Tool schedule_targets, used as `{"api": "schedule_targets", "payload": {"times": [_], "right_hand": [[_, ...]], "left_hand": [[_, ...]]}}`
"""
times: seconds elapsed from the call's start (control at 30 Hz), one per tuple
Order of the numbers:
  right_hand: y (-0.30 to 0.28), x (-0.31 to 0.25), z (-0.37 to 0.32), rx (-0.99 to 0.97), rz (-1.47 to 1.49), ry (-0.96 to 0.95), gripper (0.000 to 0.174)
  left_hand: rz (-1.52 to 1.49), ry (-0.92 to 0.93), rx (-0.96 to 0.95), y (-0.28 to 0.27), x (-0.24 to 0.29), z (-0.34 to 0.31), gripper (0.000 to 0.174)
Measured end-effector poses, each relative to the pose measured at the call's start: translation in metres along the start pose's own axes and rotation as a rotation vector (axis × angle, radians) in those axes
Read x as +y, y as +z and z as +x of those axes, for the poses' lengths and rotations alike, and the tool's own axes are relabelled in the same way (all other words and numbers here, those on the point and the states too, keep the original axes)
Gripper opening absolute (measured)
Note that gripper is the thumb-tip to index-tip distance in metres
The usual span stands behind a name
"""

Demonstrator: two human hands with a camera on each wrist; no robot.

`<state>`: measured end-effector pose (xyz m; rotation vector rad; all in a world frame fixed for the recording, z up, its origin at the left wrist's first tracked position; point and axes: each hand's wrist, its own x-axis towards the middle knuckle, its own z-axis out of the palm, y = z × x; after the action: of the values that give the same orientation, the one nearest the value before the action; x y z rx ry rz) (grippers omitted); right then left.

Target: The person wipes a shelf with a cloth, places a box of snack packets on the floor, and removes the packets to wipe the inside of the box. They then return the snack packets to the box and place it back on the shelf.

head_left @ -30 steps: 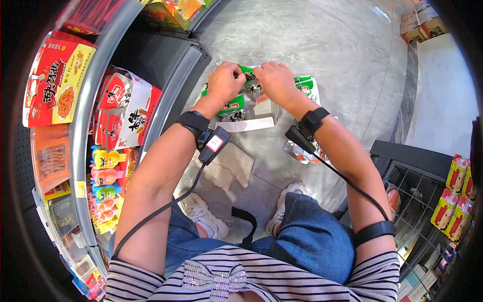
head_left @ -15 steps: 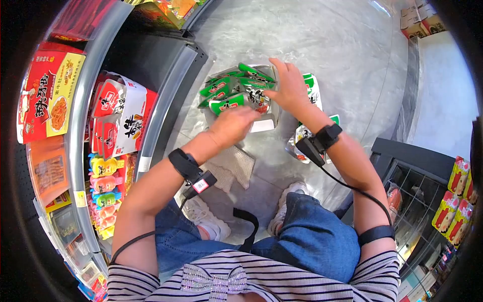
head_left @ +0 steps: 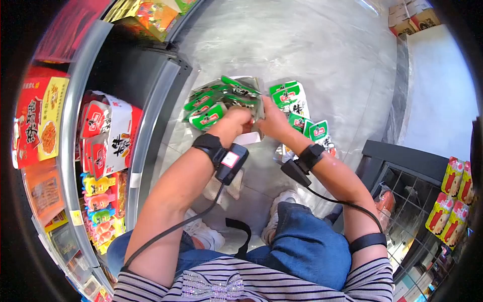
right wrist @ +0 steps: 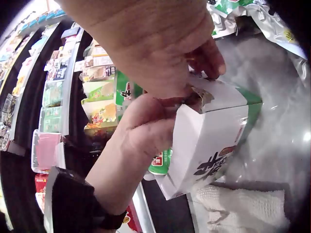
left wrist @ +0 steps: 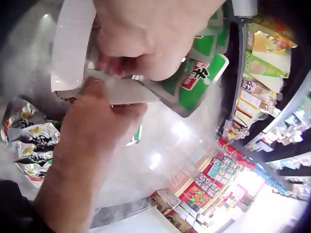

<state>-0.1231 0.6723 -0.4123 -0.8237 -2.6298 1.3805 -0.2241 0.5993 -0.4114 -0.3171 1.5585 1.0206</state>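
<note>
An open white and green cardboard box (right wrist: pixel 209 141) stands on the floor, filled with several green and silver snack packets (head_left: pixel 209 116). My right hand (head_left: pixel 274 121) is at its near right corner, pinching the cardboard wall between thumb and fingers. In the left wrist view, the right thumb (left wrist: pixel 95 87) lies over the wall's edge. My left hand (head_left: pixel 236 122) reaches into the box beside the right one, its fingers bent close to the same wall. Its fingertips are mostly hidden, and I cannot tell whether they grip anything. A white flap (head_left: pixel 249 138) sticks out at the box's near side.
More green and silver packets (head_left: pixel 289 98) lie on the floor right of the box. A pale knitted cloth (right wrist: pixel 243 208) lies nearer the feet. Store shelves (head_left: pixel 146 121) with snack boxes run along the left. A dark wire rack (head_left: pixel 402 201) stands at the right.
Both hands were at the box's far edge, then came apart, baring the packets. Now they have come together at its near right corner, the left reaching inside and the right on the wall.
</note>
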Motion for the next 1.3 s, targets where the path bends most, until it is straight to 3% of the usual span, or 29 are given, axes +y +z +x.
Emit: {"api": "schedule_targets", "payload": {"times": [0.1,0.23,0.3,0.4,0.43,0.47,0.5,0.53,0.63,0.73,0.83,0.97,1.0,1.1,1.2,1.3], "right_hand": [[-0.005,-0.009,-0.005,-0.038,-0.052,0.032,0.048],[-0.002,-0.013,-0.006,-0.043,-0.033,0.079,0.051],[-0.002,-0.013,-0.006,-0.034,-0.011,0.109,0.060],[-0.012,-0.009,-0.006,-0.106,0.137,-0.011,0.060],[-0.017,-0.006,-0.004,-0.126,0.188,-0.049,0.061],[-0.033,-0.008,-0.003,-0.208,0.165,-0.013,0.060],[-0.037,0.004,0.000,-0.222,0.222,0.077,0.050],[-0.052,0.012,0.002,-0.221,0.225,0.089,0.045],[-0.104,0.050,0.000,-0.136,0.167,0.173,0.039],[-0.136,0.083,-0.030,-0.026,-0.166,0.335,0.058],[-0.127,0.121,-0.048,-0.003,-0.382,0.382,0.073],[-0.111,0.115,-0.077,0.009,-0.338,0.408,0.089],[-0.108,0.114,-0.079,0.007,-0.325,0.391,0.091],[-0.103,0.115,-0.077,0.092,-0.455,0.412,0.094],[-0.097,0.167,-0.074,0.291,-0.360,0.256,0.088],[-0.116,0.175,-0.066,0.149,-0.170,0.494,0.071]], "left_hand": [[-0.284,0.333,-0.084,-0.003,-0.008,0.016,0.013],[-0.382,0.398,0.034,0.004,-0.015,0.019,0.012],[-0.327,0.360,-0.006,0.006,-0.010,0.018,0.010],[-0.251,0.213,-0.087,0.002,-0.006,0.028,0.011],[-0.254,0.257,-0.154,-0.003,-0.008,0.039,0.014],[-0.200,0.217,-0.201,-0.004,0.000,0.018,0.015],[-0.145,0.170,-0.248,-0.005,0.007,-0.005,0.016],[-0.045,0.050,-0.217,-0.007,0.011,0.005,0.019],[0.377,0.118,-0.084,-0.005,0.017,-0.015,0.029],[0.883,0.370,-0.083,-0.002,0.021,-0.052,0.035],[0.766,0.701,-0.065,-0.016,0.002,-0.063,0.034],[0.783,0.860,-0.012,-0.041,-0.009,-0.087,0.028],[0.748,0.816,0.001,-0.043,-0.008,-0.100,0.024],[0.762,0.944,0.040,-0.055,-0.008,-0.103,0.022],[0.616,0.941,0.052,-0.055,-0.015,-0.101,0.020],[0.576,0.948,0.051,-0.057,-0.023,-0.100,0.018]]}}
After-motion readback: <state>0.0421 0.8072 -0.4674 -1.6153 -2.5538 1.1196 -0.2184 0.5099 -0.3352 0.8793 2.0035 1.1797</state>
